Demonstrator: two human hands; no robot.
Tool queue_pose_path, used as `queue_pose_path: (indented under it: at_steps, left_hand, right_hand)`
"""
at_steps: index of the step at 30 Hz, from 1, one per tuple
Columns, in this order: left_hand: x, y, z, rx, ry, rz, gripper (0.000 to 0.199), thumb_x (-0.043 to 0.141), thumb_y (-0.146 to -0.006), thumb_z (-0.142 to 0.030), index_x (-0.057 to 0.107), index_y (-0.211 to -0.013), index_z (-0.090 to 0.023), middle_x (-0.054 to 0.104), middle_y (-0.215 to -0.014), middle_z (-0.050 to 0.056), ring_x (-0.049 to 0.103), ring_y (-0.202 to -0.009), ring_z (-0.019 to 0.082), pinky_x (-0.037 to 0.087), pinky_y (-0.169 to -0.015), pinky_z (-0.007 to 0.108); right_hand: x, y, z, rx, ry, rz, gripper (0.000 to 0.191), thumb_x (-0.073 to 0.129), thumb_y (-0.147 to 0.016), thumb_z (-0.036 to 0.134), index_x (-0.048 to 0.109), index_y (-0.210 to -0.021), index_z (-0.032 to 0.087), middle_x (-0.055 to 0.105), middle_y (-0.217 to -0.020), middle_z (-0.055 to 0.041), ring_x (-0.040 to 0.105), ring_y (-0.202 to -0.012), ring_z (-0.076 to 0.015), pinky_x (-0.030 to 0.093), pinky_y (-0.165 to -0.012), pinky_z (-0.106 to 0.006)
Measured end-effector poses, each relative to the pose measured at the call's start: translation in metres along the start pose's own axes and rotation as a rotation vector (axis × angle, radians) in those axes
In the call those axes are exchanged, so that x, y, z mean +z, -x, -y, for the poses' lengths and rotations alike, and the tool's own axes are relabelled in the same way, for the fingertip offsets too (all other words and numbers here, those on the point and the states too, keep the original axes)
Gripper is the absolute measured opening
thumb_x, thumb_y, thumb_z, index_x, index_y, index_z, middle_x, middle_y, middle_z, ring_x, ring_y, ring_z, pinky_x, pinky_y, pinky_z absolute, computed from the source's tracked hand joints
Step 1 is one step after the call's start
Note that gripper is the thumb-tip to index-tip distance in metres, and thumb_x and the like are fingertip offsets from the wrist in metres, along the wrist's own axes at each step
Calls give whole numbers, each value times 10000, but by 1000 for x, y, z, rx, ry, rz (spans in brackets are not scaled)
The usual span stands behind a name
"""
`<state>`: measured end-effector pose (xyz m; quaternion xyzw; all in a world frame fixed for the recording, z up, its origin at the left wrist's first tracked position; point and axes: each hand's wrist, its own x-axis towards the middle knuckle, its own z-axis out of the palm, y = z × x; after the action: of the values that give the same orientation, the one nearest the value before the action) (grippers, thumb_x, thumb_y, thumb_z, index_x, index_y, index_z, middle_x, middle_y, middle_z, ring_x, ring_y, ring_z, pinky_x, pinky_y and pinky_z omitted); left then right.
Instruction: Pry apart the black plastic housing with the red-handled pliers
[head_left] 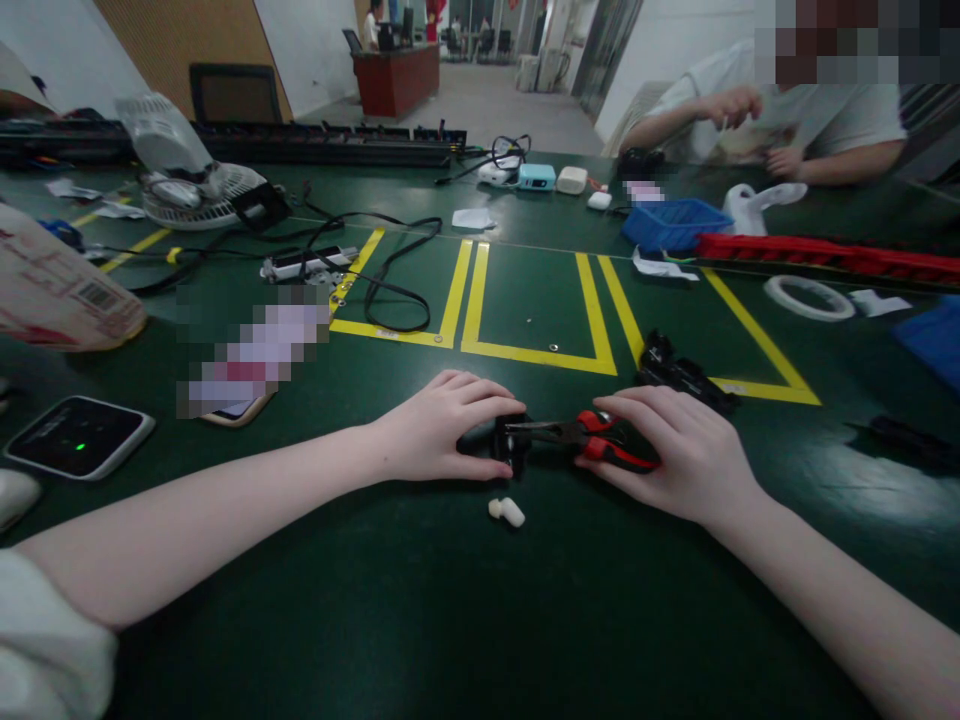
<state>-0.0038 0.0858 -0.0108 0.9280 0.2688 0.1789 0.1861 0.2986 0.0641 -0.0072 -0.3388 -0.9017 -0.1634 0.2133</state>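
Observation:
Between the thumb and fingers of my left hand [454,425] is a small black plastic part [511,448], held low over the green table. My right hand [671,445] grips needle-nose pliers [600,430] by their red and black handles. The pliers' thin metal jaws point left and reach the black part; whether they clamp anything there I cannot tell. Just in front of the part lies a white earbud [510,512]. Beyond my right hand rests a longer black plastic piece [686,375] near the yellow tape.
A phone [247,375] and a square black-screened device [79,437] lie at left, with a white fan [187,170] behind. A black cable [405,295] loops over the table. A blue bin [675,222] and a tape roll [808,297] are at right. Another person [772,130] sits opposite.

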Motion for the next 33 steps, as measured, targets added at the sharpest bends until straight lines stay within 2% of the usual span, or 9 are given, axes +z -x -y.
queue_pose_path:
  at_steps: [13, 19, 24, 33]
  left_hand:
    - [1, 0, 3, 21, -37, 14, 575, 604, -912, -524, 501, -1384, -212, 560, -1401, 99, 523, -1253, 267, 372, -1060, 438]
    - [-1, 0, 2, 21, -22, 17, 568, 612, -910, -508, 500, -1386, -220, 562, -1401, 93, 528, -1253, 265, 373, -1060, 440]
    - [-1, 1, 0, -1, -21, 9, 556, 613, -910, -498, 497, -1385, -233, 563, -1398, 97, 520, -1267, 273, 364, -1072, 443]
    - [-1, 1, 0, -2, -34, 25, 570, 606, -912, -507, 494, -1395, -225, 555, -1403, 100, 513, -1274, 274, 360, -1083, 440]
  right_hand:
    - [1, -1, -1, -55, 78, -2, 420, 671, -850, 449, 617, -1104, 119, 713, -951, -126, 654, -848, -244, 483, -757, -397]
    - [0, -1, -1, -56, 103, 11, 379, 657, -857, 437, 615, -1119, 166, 723, -968, -112, 652, -847, -245, 456, -775, -417]
    - [0, -1, 0, -25, 81, 18, 412, 681, -828, 457, 603, -1134, 193, 732, -973, -102, 659, -839, -256, 441, -779, -429]
    - [1, 0, 0, -8, 68, -17, 462, 683, -823, 492, 592, -1136, 165, 724, -954, -110, 668, -846, -254, 437, -816, -427]
